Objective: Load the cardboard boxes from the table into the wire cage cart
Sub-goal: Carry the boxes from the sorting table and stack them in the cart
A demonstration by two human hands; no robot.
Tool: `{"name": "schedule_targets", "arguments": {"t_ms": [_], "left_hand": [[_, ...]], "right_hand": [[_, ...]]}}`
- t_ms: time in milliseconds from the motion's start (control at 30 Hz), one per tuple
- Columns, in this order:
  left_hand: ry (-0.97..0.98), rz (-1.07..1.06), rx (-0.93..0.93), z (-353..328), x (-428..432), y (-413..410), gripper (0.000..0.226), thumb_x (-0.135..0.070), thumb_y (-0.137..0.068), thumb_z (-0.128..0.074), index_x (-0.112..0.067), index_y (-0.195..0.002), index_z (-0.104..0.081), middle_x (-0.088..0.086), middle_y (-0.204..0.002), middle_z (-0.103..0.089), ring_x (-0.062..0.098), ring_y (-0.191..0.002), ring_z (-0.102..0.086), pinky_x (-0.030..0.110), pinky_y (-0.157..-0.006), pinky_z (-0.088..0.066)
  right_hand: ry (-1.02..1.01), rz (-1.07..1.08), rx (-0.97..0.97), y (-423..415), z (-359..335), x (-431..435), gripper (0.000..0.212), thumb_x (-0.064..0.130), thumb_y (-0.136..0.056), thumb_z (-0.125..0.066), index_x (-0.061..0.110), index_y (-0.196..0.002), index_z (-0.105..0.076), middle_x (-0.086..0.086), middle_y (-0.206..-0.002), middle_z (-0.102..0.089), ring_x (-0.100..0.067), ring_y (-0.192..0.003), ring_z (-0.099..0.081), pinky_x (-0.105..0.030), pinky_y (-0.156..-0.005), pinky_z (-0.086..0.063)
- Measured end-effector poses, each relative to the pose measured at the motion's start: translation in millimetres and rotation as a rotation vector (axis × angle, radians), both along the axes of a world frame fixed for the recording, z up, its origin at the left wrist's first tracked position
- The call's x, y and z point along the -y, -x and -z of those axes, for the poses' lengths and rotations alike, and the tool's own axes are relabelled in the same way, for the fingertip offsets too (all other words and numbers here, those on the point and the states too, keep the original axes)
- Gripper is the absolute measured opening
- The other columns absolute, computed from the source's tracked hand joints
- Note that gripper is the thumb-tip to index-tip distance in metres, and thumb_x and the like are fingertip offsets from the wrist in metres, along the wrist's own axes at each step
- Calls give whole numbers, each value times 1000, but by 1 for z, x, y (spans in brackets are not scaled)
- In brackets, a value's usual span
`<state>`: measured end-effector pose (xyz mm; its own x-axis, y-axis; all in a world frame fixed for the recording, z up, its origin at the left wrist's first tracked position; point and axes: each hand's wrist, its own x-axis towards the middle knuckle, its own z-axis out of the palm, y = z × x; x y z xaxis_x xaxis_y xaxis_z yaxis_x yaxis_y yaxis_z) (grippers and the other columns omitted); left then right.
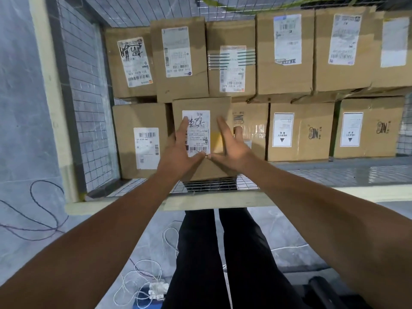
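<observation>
Grey concrete floor point(22, 121) surrounds the cart point(89, 103), seen from above with its wire-mesh walls and a cream rail point(200, 202) along the near edge. Boxes point(285, 52) fill the cart: a higher row runs along the far side and a lower row stands in front of it.

One box point(223, 108) sits in the lower row towards the cart's left, just beside its neighbours on both sides. Its near bottom edge rests on the mesh floor close to the rail. A white label point(197, 117) with black scribble covers much of its upper face.

Both hands lie on this box. The left hand point(180, 150) rests over the label with its fingers point(184, 128) straight and pointing away. The right hand point(231, 150) rests on the bare cardboard to the right of the label, its fingers point(223, 128) straight and slightly spread. The two thumbs almost meet at the label's near edge. Neither hand curls round anything.

Black trousers point(223, 253) show below the rail. White cords point(142, 277) lie tangled on the floor beside them, and a dark cable point(44, 208) loops further left.
</observation>
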<state>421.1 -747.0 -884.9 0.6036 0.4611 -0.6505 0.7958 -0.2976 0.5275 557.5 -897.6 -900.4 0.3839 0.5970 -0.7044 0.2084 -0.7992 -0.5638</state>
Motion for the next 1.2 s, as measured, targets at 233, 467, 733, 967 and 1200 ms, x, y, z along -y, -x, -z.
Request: {"name": "schedule_targets", "arguments": {"t_ms": [233,467,733,967,1200], "left_hand": [[-411,275,-160,38,-20,7,109,-63,-76,-75,-37,-161,-12,14,-155,-23,33,-149,-11,55,-114,-25],[-373,345,-230,20,-27,4,106,-64,-80,-71,-34,-160,-8,5,-168,5,33,-154,-4,54,-121,-23],[-272,478,-240,-79,-36,-13,88,-68,-92,-53,-25,-161,-19,-1,-171,-10,31,-157,0,57,-123,-7],[-308,418,62,-219,-13,2,71,-65,-97,-47,-27,-157,-37,0,-167,-26,29,-156,-13,45,-123,-11],[-379,512,296,-301,42,-4,66,-58,-93,-60,-20,-146,-54,9,-157,-45,35,-146,-33,51,-118,-29]], "right_hand": [[-43,-69,97,9,35,-17,128,51,-72,-86,50,-156,10,-15,-135,-29,-33,-106,-54,-40,-92,-51],[76,-101,88,8,10,-25,112,48,-81,-78,46,-159,2,-20,-135,-37,-39,-117,-51,-49,-96,-51],[190,-35,169,-5,-116,4,74,60,-96,-48,42,-158,-11,-11,-152,-39,-36,-135,-44,-49,-108,-42],[81,312,341,25,-254,31,63,47,-100,-54,22,-156,-38,-11,-154,-45,-30,-141,-39,-39,-115,-32],[17,652,444,76,-337,86,61,53,-101,-47,28,-155,-38,-7,-160,-36,-24,-149,-27,-45,-123,-20]]}}
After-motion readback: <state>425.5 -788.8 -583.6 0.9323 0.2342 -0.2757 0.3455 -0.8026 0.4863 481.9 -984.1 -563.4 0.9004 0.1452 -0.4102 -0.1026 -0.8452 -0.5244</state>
